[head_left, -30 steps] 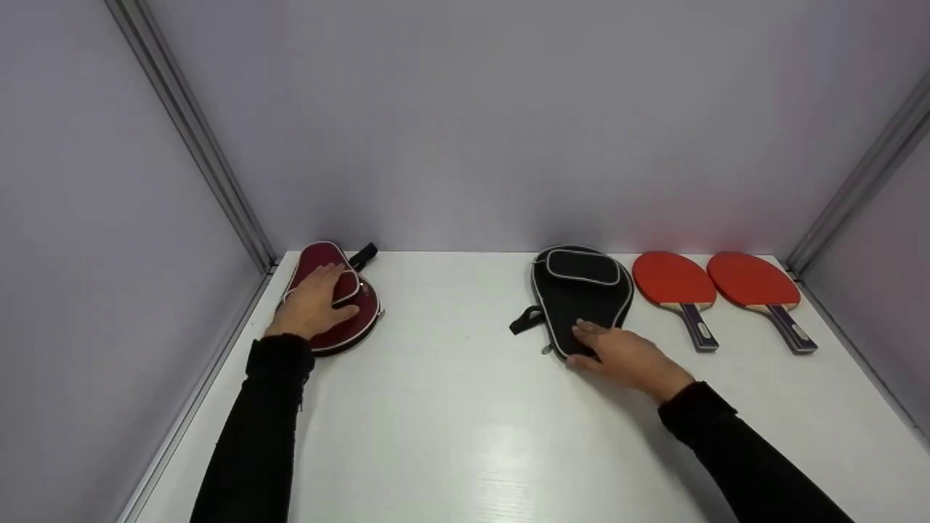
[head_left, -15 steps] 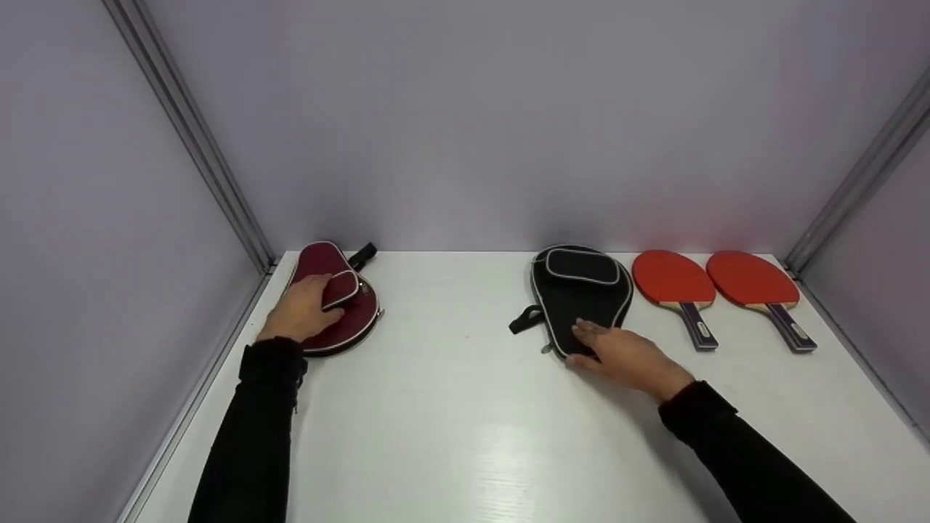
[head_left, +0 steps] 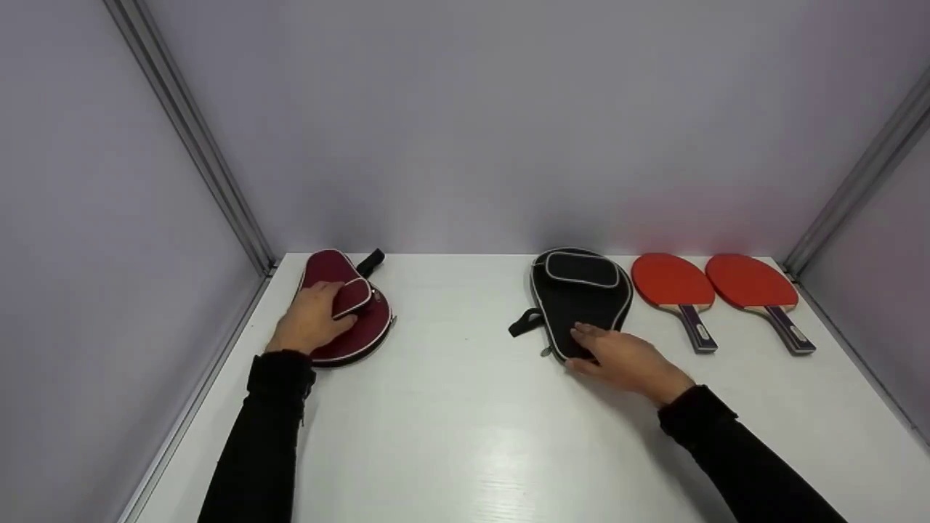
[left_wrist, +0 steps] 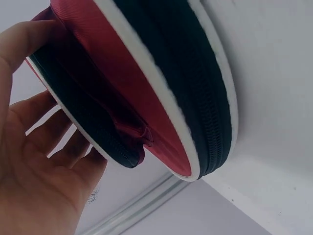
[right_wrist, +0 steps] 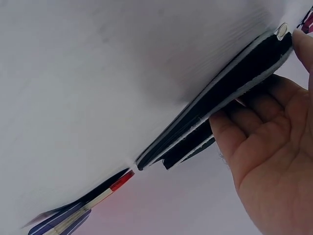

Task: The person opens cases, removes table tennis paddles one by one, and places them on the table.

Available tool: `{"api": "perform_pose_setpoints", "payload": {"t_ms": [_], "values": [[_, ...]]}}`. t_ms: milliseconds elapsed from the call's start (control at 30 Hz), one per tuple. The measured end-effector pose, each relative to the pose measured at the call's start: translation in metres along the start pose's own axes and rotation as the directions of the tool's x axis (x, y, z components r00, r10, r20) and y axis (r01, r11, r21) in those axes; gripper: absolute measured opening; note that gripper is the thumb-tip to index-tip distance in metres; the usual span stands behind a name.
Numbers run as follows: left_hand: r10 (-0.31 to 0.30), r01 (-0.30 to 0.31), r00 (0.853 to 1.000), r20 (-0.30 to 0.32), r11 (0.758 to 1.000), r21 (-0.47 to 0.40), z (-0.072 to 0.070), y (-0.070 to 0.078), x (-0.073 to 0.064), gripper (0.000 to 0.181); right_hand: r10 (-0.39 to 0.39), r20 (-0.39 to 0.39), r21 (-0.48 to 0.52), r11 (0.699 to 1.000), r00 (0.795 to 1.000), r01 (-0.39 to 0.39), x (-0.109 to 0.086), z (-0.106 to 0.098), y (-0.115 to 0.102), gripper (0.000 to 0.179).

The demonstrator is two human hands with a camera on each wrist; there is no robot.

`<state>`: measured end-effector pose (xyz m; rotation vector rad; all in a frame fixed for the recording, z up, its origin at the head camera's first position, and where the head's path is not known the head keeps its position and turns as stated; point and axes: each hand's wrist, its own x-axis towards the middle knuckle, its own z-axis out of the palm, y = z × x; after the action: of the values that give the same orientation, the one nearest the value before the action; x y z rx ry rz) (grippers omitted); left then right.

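At the left of the white table lies a dark red table tennis bat case (head_left: 332, 266) with white piping and a raised pocket. My left hand (head_left: 309, 316) grips this pocket, the thumb on one side and the fingers on the other; in the left wrist view the pocket (left_wrist: 93, 117) stands away from the case body (left_wrist: 146, 88). A black bat case (head_left: 574, 305) lies right of the middle, its narrow end towards me. My right hand (head_left: 628, 359) rests on that narrow end with fairly straight fingers, the thumb by its edge. Neither case's inside shows.
Two red table tennis bats (head_left: 672, 280) (head_left: 752, 281) lie side by side to the right of the black case, handles towards me. Pale walls with metal corner posts (head_left: 218, 167) enclose the table (head_left: 450, 421) at the back and both sides.
My left hand has drawn back from lying across the red case and now holds its pocket. The red case has shifted slightly right and towards me. My right hand has stayed on the black case.
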<state>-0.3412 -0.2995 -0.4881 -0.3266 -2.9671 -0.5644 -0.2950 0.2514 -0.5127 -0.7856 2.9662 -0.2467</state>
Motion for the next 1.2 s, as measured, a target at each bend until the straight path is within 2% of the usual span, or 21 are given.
{"api": "perform_pose_setpoints", "payload": {"t_ms": [200, 467, 667, 933, 1200], "values": [[0.000, 0.000, 1.000, 0.014, 1.000, -0.002, 0.002, 0.013, -0.002, 0.074, -0.005, -0.019, 0.037, 0.999, 1.000, 0.005, 0.001, -0.002, -0.009, 0.070], [0.000, -0.001, 1.000, 0.013, 1.000, 0.015, 0.009, 0.029, -0.006, 0.074, -0.063, -0.110, 0.051, 0.996, 0.992, 0.069, 0.002, -0.005, -0.029, 0.063], [0.000, 0.000, 1.000, 0.019, 1.000, 0.028, 0.014, 0.044, -0.010, 0.074, -0.106, -0.129, 0.065, 0.991, 0.986, 0.115, 0.003, -0.005, -0.045, 0.060], [0.030, -0.032, 0.999, 0.031, 0.999, 0.038, 0.021, 0.067, -0.012, 0.075, -0.205, -0.155, 0.083, 0.972, 0.966, 0.219, 0.009, -0.001, -0.060, 0.056], [0.069, -0.071, 0.997, 0.031, 0.995, 0.069, 0.027, 0.089, -0.017, 0.074, -0.232, -0.165, 0.078, 0.966, 0.959, 0.247, 0.018, 0.002, -0.077, 0.052]]}}
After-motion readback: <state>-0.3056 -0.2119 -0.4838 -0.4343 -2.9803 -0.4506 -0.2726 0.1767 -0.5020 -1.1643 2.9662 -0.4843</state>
